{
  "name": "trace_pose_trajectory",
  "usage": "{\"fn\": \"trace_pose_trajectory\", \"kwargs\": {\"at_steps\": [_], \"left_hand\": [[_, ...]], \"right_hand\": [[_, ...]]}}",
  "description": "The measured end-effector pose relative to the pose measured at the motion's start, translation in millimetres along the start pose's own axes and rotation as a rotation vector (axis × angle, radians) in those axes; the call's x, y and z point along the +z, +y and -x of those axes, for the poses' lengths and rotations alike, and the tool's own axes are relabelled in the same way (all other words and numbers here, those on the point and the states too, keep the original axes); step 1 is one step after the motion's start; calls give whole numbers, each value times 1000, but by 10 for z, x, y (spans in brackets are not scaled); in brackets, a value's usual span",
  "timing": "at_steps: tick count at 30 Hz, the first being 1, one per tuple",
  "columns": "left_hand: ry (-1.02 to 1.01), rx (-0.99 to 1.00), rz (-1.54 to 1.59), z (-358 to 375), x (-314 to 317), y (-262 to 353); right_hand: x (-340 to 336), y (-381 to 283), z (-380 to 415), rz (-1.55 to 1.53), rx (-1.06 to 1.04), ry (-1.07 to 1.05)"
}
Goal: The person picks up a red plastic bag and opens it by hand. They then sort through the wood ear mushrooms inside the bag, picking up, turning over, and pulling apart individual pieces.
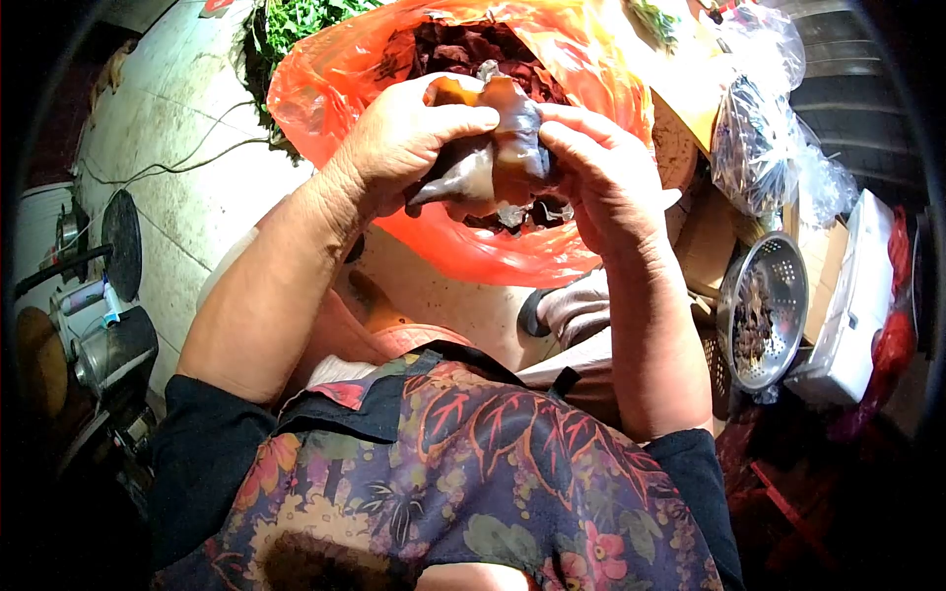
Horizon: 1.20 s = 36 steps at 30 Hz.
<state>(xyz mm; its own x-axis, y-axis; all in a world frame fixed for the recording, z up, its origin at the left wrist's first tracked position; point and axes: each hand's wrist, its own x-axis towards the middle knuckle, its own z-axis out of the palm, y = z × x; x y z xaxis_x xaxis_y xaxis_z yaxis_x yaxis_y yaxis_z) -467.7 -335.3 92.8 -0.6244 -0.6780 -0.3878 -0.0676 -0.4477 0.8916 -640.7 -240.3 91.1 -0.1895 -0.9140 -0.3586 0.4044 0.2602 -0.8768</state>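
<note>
Both hands hold up a large, rubbery piece of wood ear mushroom, dark brown with a greyish sheen and amber where light passes through. My left hand grips its left side, the thumb pressed on top. On the right edge, my right hand pinches it between thumb and fingers. Directly beneath is a wide-mouthed orange-red plastic bag, with many dark, crinkled pieces inside. The held piece hides part of the bag's contents.
Leafy greens lie at the upper left by a cable on the tiled floor. At right are a metal colander with small brown bits, a white foam box and clear plastic bags. Pots stand at left.
</note>
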Motion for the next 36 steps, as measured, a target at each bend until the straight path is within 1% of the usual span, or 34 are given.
{"fn": "trace_pose_trajectory", "kwargs": {"at_steps": [2,3,4,5,7,12,14,17,19,20,22,24,26,28,29,30,32,33,34,36], "left_hand": [[-28,-11,9,2,14,-13],[8,31,-26,-3,37,-31],[45,74,-62,-6,50,-46],[45,72,-61,-9,49,-54],[2,70,-111,-28,47,-66],[-22,73,-144,-85,25,-107],[-29,60,-134,-86,38,-110],[-30,107,-180,-83,57,-123],[9,-43,84,-55,73,-81],[9,-42,84,-35,77,-43],[14,-125,74,-3,83,26],[-18,-105,73,-6,84,-6],[-51,-85,72,-13,87,-50],[-94,38,-84,-25,106,-102],[-65,130,-127,-37,134,-149],[-65,129,-126,-38,134,-161],[-93,95,-167,-18,141,-147],[-104,39,-186,8,145,-89],[-102,38,-186,18,145,-43],[-122,-8,-325,34,144,3]], "right_hand": [[-28,3,-5,-36,43,-23],[-33,8,-13,-35,45,-22],[-38,11,-26,-122,71,-53],[-40,12,-31,-208,96,-84],[-31,-27,0,-239,92,-105],[-53,-78,50,-291,84,-186],[-43,-81,60,-120,48,-120],[-92,8,19,-79,51,-106],[-134,-10,10,-53,57,-124],[-147,-16,9,-27,63,-143],[-129,-10,18,-30,49,-117],[-98,-4,33,-33,36,-90],[-68,-6,44,-89,87,-43],[-86,41,26,-65,88,-59],[-92,59,17,-41,89,-75],[-85,61,14,-42,90,-75],[-65,70,5,28,30,-48],[-77,77,-3,28,31,-49],[-104,89,-8,53,26,-54],[-111,97,-2,79,22,-60]]}}
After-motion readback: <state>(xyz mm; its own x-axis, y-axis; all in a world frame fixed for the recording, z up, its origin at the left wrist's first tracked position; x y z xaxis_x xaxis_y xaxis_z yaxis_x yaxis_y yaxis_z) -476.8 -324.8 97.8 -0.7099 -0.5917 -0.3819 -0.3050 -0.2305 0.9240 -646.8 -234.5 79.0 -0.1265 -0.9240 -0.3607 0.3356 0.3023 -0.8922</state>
